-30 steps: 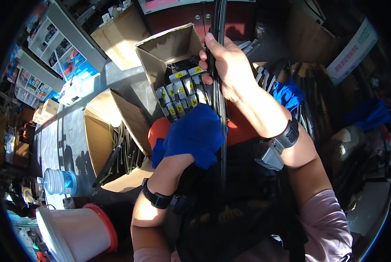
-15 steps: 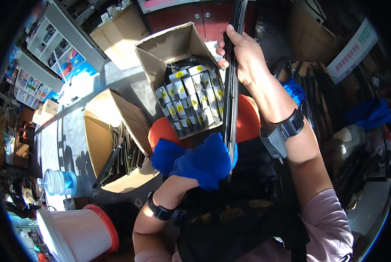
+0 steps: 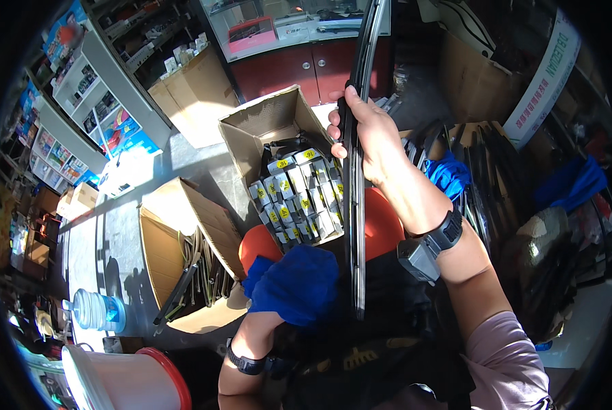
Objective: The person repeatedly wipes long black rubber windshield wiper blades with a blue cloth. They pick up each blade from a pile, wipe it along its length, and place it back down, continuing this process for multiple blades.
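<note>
My right hand is closed round the middle of a long black wiper blade, which stands nearly upright in front of me. Its upper end runs past the top edge of the view. A crumpled blue cloth covers my left hand, which grips it from beneath; the fingers are hidden. Cloth and blade are apart, with the cloth to the left of the blade's lower part. Just beyond, an open carton holds rows of narrow grey-white boxes with yellow labels.
An orange-red seat shows beneath the carton. At left, another carton holds thin dark strips, near a water jug and a white bucket. More dark blades stand at right. A red cabinet is ahead.
The cloth in my left hand has come off the wiper blade and moved left. My right hand and the blade have shifted slightly left and down. The view has tilted up.
</note>
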Demonstrator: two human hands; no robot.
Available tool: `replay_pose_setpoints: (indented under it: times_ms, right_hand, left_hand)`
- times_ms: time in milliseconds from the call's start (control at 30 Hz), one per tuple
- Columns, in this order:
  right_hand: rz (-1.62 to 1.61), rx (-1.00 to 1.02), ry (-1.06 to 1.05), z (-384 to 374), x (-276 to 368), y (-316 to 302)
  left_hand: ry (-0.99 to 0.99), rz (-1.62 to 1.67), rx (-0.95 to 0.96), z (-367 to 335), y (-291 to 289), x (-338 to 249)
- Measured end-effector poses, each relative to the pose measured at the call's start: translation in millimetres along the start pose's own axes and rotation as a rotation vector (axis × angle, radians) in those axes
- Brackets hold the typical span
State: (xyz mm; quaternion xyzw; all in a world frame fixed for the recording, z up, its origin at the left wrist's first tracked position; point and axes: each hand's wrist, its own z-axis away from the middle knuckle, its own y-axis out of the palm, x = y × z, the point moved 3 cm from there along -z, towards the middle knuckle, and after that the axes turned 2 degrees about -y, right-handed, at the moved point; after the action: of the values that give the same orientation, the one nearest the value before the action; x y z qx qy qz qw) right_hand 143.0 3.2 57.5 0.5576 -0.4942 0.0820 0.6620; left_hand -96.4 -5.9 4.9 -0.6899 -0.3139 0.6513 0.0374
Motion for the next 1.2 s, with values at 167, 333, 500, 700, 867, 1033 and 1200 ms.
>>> replay_pose_setpoints:
  times_ms: [167, 333, 500, 700, 867, 1033, 1200]
  right_hand:
    - [-0.034, 0.073, 0.092, 21, -20, 18]
    - [0.037, 0.078, 0.047, 34, -26, 24]
    - [0.081, 0.116, 0.072, 39, -33, 28]
    - [0.119, 0.116, 0.108, 49, -45, 27]
    - [0.036, 0.186, -0.026, 51, -54, 23]
    - [0.044, 0.180, -0.085, 47, -48, 23]
    - [-0.022, 0.147, 0.116, 52, -51, 15]
  left_hand:
    - [0.038, -0.399, -0.215, -44, 2, 3]
    - [0.073, -0.690, -0.151, -57, 22, -4]
    - [0.075, -0.289, -0.224, -49, 28, 31]
    - [0.150, -0.922, -0.358, -58, 13, 18]
    - [-0.316, -0.768, -0.192, -75, -6, -13]
    - [-0.129, -0.421, -0.250, -60, -9, -11]
    - [-0.331, -0.684, 0.019, -73, 4, 9]
